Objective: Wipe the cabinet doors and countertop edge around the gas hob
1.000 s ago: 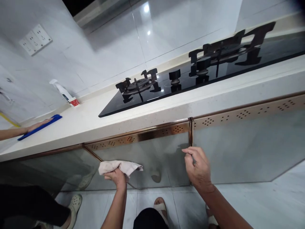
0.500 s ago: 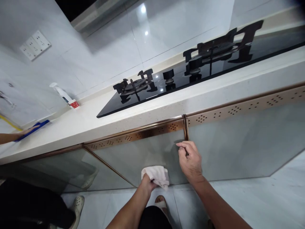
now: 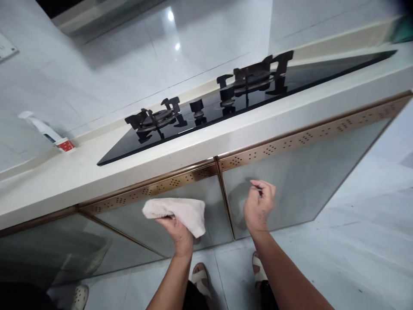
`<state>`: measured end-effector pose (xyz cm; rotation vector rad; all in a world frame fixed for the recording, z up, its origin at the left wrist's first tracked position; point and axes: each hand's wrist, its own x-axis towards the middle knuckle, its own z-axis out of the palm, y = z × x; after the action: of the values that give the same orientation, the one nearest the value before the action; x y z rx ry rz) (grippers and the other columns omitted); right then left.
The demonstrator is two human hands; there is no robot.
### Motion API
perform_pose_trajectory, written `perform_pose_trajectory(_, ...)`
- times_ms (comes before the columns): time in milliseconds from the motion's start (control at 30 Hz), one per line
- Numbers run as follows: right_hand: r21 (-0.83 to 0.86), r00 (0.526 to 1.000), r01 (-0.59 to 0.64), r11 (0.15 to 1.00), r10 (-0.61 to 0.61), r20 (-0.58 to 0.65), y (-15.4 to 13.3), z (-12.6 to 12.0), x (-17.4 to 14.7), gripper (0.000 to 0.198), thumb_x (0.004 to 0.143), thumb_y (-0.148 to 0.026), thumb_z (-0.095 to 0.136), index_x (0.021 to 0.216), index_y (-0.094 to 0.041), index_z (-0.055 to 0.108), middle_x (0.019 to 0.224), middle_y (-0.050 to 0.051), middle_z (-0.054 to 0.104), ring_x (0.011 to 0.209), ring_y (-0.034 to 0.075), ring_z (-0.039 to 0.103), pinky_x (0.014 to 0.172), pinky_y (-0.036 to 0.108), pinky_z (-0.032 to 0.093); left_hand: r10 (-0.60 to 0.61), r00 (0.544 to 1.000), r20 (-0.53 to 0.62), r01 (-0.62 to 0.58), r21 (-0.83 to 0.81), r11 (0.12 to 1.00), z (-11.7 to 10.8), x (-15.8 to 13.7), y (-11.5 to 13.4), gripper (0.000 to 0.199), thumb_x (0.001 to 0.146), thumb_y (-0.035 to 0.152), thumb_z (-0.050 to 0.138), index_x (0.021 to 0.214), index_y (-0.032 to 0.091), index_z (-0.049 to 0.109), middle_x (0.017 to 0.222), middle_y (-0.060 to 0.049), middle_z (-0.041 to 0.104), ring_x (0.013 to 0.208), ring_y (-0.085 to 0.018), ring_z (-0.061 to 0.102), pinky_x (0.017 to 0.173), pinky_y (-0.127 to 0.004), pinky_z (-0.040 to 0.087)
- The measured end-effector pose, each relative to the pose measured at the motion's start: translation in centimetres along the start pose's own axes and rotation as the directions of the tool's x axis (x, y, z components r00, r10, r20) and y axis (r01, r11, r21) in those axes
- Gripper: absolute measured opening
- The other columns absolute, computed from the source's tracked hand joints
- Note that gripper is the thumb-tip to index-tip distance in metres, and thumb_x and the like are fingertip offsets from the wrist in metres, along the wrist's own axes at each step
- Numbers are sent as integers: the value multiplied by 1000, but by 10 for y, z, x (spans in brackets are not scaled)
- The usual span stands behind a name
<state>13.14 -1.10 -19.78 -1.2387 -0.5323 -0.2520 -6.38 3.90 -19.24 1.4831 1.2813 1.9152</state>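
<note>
A folded white cloth [image 3: 190,213] is gripped in my left hand [image 3: 179,234], its thumb below and the loose end draping to the right. The hand and cloth are in front of the left glass cabinet door [image 3: 211,196], below the countertop edge. My right hand [image 3: 260,206] is loosely curled in front of the right glass cabinet door [image 3: 300,181], with nothing visible in its fingers. Whether it touches the door, I cannot tell. Above both hands lies the black glass gas stove [image 3: 206,116] with two burners and black knobs.
A white handled tool in a red-and-white holder [image 3: 66,145] leans at the wall on the white countertop [image 3: 87,146]. Perforated copper-coloured trim [image 3: 174,183] runs along the door tops. Another person's shoe [image 3: 80,297] is at the lower left.
My left hand has raised the cloth up and to the left. My right hand stays curled, now in front of the right door. The view has shifted right, and the co-worker's hand with a blue cloth has left view.
</note>
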Motion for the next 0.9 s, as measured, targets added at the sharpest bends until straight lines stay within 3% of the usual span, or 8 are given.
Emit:
perform_pose_trajectory(133, 26, 998, 19, 999, -21, 65, -11, 4, -3, 18, 87, -18, 44, 91, -19, 62, 97, 7, 56, 96, 18, 55, 87, 36, 45, 256, 966, -39, -227, 347, 910, 5, 8, -6, 65, 79, 43, 64, 129, 11, 38, 131, -20, 39, 126, -29, 41, 107, -49, 37)
perform_pose_trajectory(233, 37, 996, 31, 999, -34, 85, -14, 6, -5, 18, 87, -17, 44, 91, -19, 62, 98, 7, 55, 97, 18, 54, 88, 37, 45, 433, 870, 235, -488, 533, 691, 19, -18, -21, 47, 72, 45, 73, 106, 16, 57, 122, -16, 42, 119, -35, 40, 102, -57, 36)
perform_pose_trajectory(367, 10, 996, 45, 999, -46, 83, -12, 5, -7, 19, 87, -16, 43, 91, -19, 61, 98, 7, 55, 98, 18, 54, 90, 38, 45, 444, 550, 707, -826, 381, 415, 45, -69, -54, 20, 80, 31, 70, 100, 29, 69, 109, -9, 55, 104, -28, 46, 93, -49, 38)
perform_pose_trajectory(467, -18, 990, 70, 997, -67, 122, -6, 2, -8, 19, 87, -16, 43, 92, -20, 61, 99, 7, 55, 99, 19, 54, 90, 39, 45, 317, 298, 901, -921, 183, 345, 54, -90, -79, 36, 82, 18, 65, 115, 34, 66, 115, -8, 60, 104, -26, 49, 92, -42, 38)
perform_pose_trajectory(700, -44, 986, 106, 993, -100, 133, 0, -3, 0, 19, 86, -15, 43, 89, -20, 61, 96, 6, 56, 97, 18, 54, 89, 39, 45, 208, -25, 978, -935, -96, 341, 7, -53, -104, 27, 85, 13, 63, 105, 30, 65, 112, -1, 65, 94, -15, 56, 81, -28, 38)
perform_pose_trajectory(767, -30, 988, 97, 995, -92, 127, -1, -2, 2, 19, 86, -14, 43, 89, -20, 61, 96, 6, 56, 97, 18, 54, 89, 38, 45, 179, -69, 981, -935, -126, 332, -22, -29, -103, 28, 85, 11, 61, 106, 29, 65, 111, -1, 66, 93, -15, 57, 81, -28, 38)
perform_pose_trajectory(833, -14, 989, 77, 997, -75, 127, -4, -1, 3, 20, 85, -14, 43, 88, -20, 61, 96, 6, 56, 97, 18, 55, 89, 38, 46, 129, -51, 990, -942, -90, 322, -57, -3, -104, 35, 83, 8, 59, 109, 31, 64, 108, -2, 66, 94, -17, 58, 83, -29, 38)
perform_pose_trajectory(900, 8, 990, 59, 998, -60, 126, -8, 0, 3, 20, 85, -14, 43, 88, -20, 61, 96, 6, 56, 96, 18, 55, 89, 38, 46, 18, 110, 994, -946, 99, 309, -97, 26, -106, 41, 80, 7, 58, 108, 35, 65, 104, -1, 66, 92, -18, 59, 84, -30, 40)
